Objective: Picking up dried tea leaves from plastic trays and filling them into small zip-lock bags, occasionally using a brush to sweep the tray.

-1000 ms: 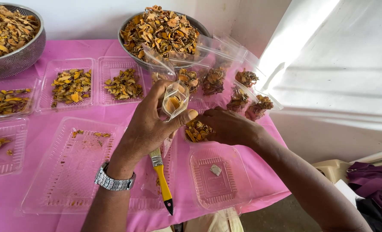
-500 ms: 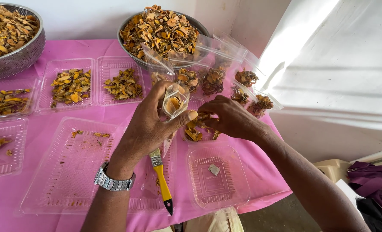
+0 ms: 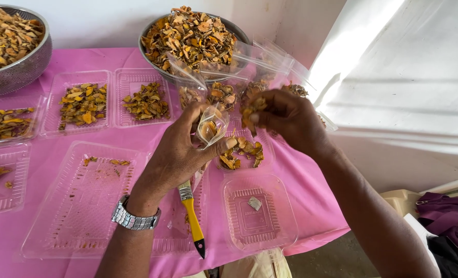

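Little clear bag (image 3: 212, 126) sits just left of centre frame, held upright with its long axis running up and down and tilted a bit to the right, mouth up top. There's a small pile of orange-brown chips in its bottom. The left hand (image 3: 180, 154) has it pinched: thumb (image 3: 224, 146) under the lower right side, fingers curled round the left edge, so clamped on the bag. The right hand (image 3: 288, 121) is just to the right of the mouth, fingertips bunched together on a few chips (image 3: 249, 110), close to the bag but can't tell if touching. Right under both hands is a clear tray (image 3: 262, 154) with more chips on the pink cloth (image 3: 301, 206). A yellow brush (image 3: 192, 216) lies below the left hand, and a metal bowl (image 3: 159, 69) of chips sits top centre.
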